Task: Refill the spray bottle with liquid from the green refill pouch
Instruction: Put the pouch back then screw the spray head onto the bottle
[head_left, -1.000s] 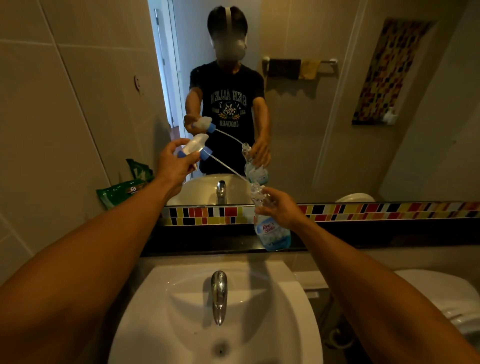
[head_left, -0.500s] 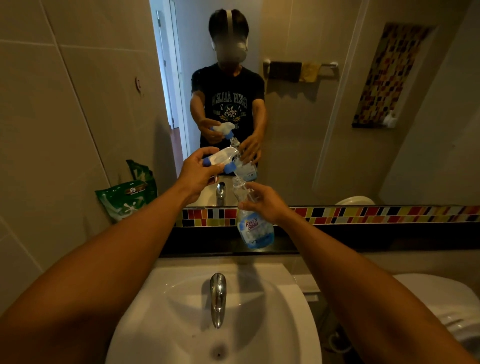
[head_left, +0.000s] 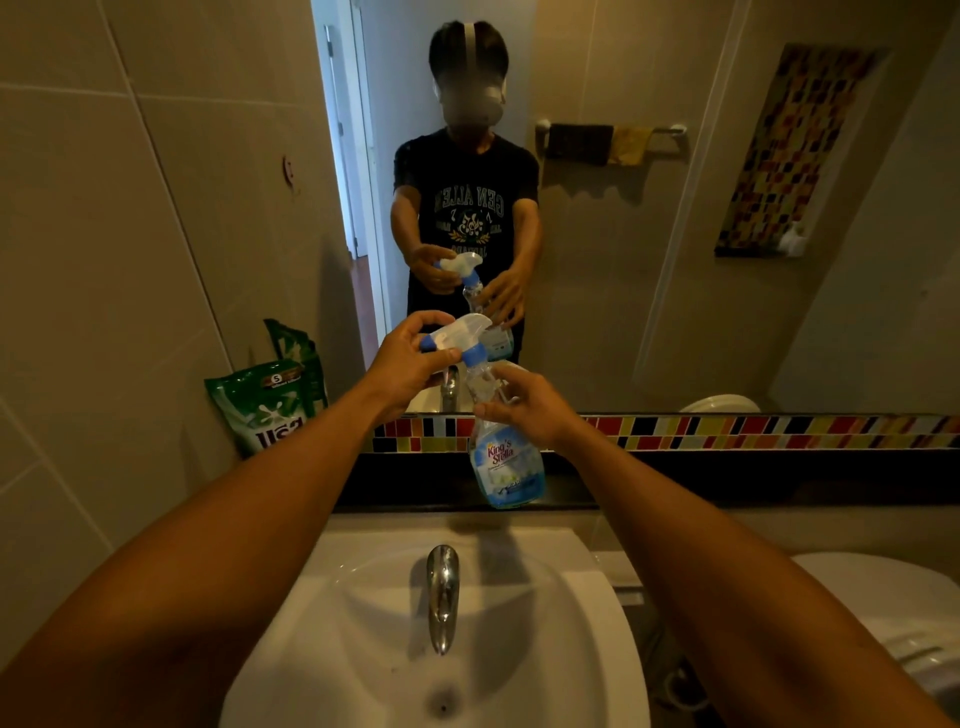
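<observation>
Far left, leaning against the tiled wall on the dark ledge: green refill pouch (head_left: 270, 405), upright, untouched, well apart from both hands. Toward the middle, above the white sink (head_left: 597, 623) and its chrome tap (head_left: 441, 592): left hand (head_left: 410, 364) closed around the white-and-blue trigger head (head_left: 457, 338), which sits at the neck of the spray bottle (head_left: 506, 462); just right of it, right hand (head_left: 530, 405) wrapped around the clear upper part of that bottle, held upright in the air in front of the mirror (head_left: 675, 260), a little blue liquid showing low in the bottle
</observation>
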